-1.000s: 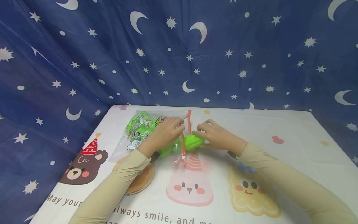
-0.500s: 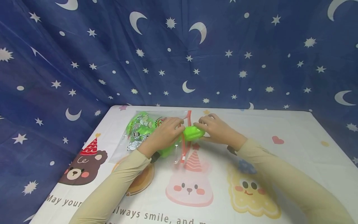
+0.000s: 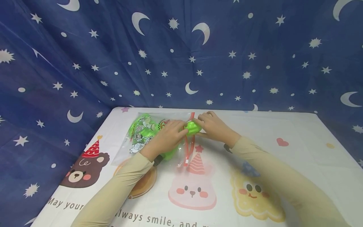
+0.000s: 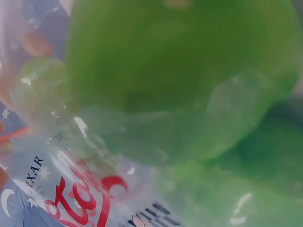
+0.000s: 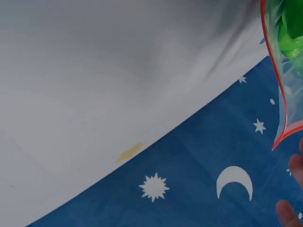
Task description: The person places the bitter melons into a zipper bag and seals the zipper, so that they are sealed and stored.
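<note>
A clear zip bag (image 3: pixel 120 154) with cartoon print lies on the table, its red-edged mouth (image 3: pixel 186 153) facing right. Large, shiny green items (image 3: pixel 170 154) fill part of it; their kind is unclear. My left hand (image 3: pixel 167 135) lies over the bag and grips its edge at the mouth. My right hand (image 3: pixel 214 126) holds a smaller lumpy green object (image 3: pixel 194 127) between thumb and fingers, at the opening. In the left wrist view, a blurred green item (image 4: pixel 180 71) shows through the plastic. Fingertips (image 5: pixel 296 168) appear at the right wrist view's edge.
A white tablecloth (image 3: pixel 297 173) printed with cartoon animals and lettering covers the table. Behind its far edge hangs a dark blue curtain (image 3: pixel 238 78) with moons and stars, which also runs along the left side.
My right hand has moved up and to the left with the smaller green object, bringing it closer against the bag's mouth. The left hand has stayed in place on the bag.
</note>
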Tool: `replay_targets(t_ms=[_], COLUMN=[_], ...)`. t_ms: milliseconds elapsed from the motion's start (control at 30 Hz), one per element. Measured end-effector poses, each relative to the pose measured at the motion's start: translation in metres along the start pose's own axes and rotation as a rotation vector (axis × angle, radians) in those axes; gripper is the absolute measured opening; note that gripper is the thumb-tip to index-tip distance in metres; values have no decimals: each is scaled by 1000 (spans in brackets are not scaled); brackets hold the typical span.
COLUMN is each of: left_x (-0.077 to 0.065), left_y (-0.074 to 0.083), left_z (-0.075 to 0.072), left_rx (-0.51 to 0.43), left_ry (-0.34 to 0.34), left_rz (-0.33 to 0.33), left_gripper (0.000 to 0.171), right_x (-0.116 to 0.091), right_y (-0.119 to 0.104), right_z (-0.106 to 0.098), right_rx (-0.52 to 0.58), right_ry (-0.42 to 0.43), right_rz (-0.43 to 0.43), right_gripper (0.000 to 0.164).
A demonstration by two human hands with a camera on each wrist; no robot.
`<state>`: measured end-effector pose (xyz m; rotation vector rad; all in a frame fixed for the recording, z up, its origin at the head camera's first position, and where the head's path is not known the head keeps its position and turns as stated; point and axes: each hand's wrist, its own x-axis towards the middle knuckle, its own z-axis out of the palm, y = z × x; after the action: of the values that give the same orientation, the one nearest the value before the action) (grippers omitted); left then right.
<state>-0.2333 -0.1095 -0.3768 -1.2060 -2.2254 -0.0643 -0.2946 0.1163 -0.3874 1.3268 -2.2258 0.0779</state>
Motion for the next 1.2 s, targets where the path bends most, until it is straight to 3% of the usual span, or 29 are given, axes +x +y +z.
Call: replay_targets(t_ms=[433, 833, 1200], left_x=[-1, -2, -3], left_y=[0, 0, 1], left_z=[-3, -2, -2], left_rx=[14, 27, 33], left_ry=[3, -2, -10], left_rz=[3, -6, -18], left_gripper=[11, 11, 12], right_x=[9, 15, 21], right_y=[-6, -7, -10], right_z=[2, 12, 20], right_rx=[-36, -174, -136], right_ry=[-36, 96, 143], right_rz=[-15, 14, -3], right_gripper=[53, 37, 23])
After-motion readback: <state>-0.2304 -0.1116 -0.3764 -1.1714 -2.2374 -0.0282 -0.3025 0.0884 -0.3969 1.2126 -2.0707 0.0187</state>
